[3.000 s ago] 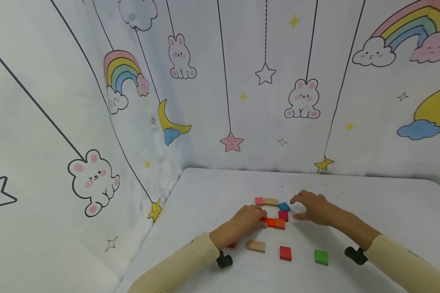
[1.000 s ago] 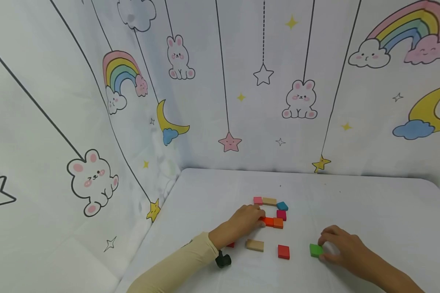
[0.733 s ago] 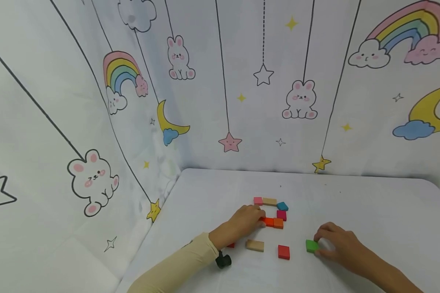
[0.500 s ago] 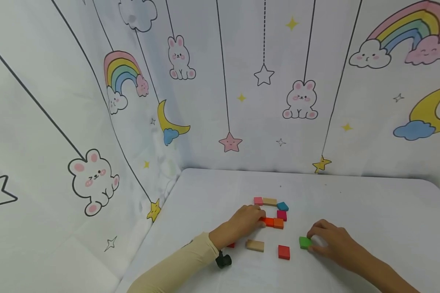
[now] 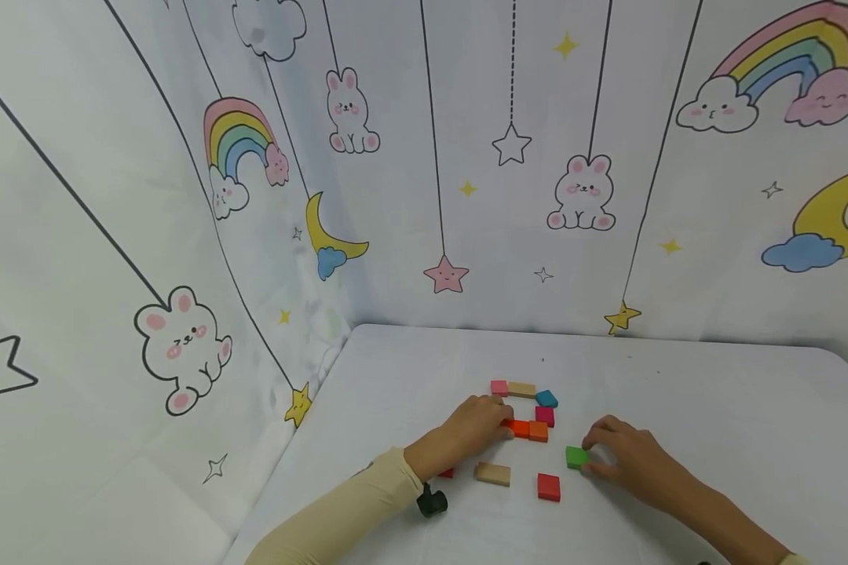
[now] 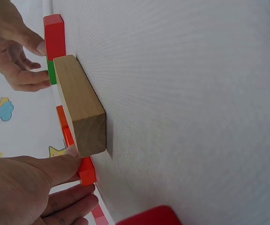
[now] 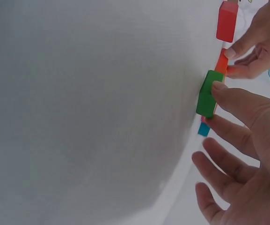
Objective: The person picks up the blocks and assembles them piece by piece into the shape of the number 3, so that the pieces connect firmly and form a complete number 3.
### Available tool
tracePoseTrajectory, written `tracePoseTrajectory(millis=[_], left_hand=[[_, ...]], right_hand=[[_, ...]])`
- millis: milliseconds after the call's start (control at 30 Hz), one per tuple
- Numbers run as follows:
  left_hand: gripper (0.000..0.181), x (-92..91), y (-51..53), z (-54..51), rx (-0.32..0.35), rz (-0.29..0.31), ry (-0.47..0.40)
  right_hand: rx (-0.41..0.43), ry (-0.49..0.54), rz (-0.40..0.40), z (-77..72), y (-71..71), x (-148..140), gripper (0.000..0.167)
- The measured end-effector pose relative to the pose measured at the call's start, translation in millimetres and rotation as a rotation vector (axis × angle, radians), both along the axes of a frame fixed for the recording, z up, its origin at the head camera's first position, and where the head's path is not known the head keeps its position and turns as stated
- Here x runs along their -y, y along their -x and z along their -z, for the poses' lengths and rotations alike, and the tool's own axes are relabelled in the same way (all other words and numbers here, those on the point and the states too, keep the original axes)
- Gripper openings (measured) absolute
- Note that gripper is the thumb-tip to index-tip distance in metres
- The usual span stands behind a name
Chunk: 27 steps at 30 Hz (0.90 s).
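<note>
My right hand (image 5: 625, 455) pinches a green block (image 5: 576, 457) between thumb and index finger, low over or on the table; the other fingers are spread in the right wrist view. My left hand (image 5: 466, 431) grips the left end of a row, its thumb and fingers around a red-orange block (image 6: 87, 171). Beside that, the row continues with an orange block (image 5: 539, 431). Above it stand a crimson block (image 5: 545, 416), a blue pentagonal block (image 5: 547, 399), a wooden block (image 5: 521, 389) and a pink block (image 5: 498, 388), forming a curve.
Nearer the front lie a loose wooden block (image 5: 493, 474) and a red block (image 5: 548, 487). Another red block (image 5: 447, 473) is mostly hidden by my left wrist. The white table (image 5: 714, 392) meets a patterned cloth backdrop (image 5: 396, 196) at the rear and left.
My right hand went from beside the blue block to the green block at the front right, pinched it, and brought it leftward and farther back, near the row. The left hand stayed put.
</note>
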<state>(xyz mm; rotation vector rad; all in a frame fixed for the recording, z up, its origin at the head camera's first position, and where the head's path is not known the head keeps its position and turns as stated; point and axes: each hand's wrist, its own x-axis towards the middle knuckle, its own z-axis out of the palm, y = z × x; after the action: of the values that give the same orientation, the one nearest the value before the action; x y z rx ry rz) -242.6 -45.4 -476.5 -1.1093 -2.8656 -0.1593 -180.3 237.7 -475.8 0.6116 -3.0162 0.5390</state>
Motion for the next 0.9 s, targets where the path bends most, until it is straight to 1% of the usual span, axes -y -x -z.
tracePoseTrajectory(millis=[67, 333, 533, 767, 900], left_hand=[[0.024, 0.6, 0.2, 0.3, -0.002, -0.001, -0.002], [0.024, 1.0, 1.8, 2.2, 0.012, 0.002, -0.026], [0.024, 0.3, 2.4, 3.3, 0.001, 0.009, -0.013], [0.023, 0.4, 0.7, -0.5, -0.021, 0.031, -0.016], [0.023, 0.8, -0.5, -2.0, -0.022, 0.03, -0.016]], right_hand=[[-0.001, 0.004, -0.009, 1.4, 2.7, 4.0, 0.03], [0.027, 0.017, 0.012, 4.4, 9.6, 23.1, 0.029], [0.037, 0.023, 0.007, 6.2, 14.3, 32.3, 0.032], [0.017, 0.026, -0.002, 5.0, 14.7, 38.1, 0.034], [0.011, 0.026, -0.01, 4.5, 14.8, 39.0, 0.035]])
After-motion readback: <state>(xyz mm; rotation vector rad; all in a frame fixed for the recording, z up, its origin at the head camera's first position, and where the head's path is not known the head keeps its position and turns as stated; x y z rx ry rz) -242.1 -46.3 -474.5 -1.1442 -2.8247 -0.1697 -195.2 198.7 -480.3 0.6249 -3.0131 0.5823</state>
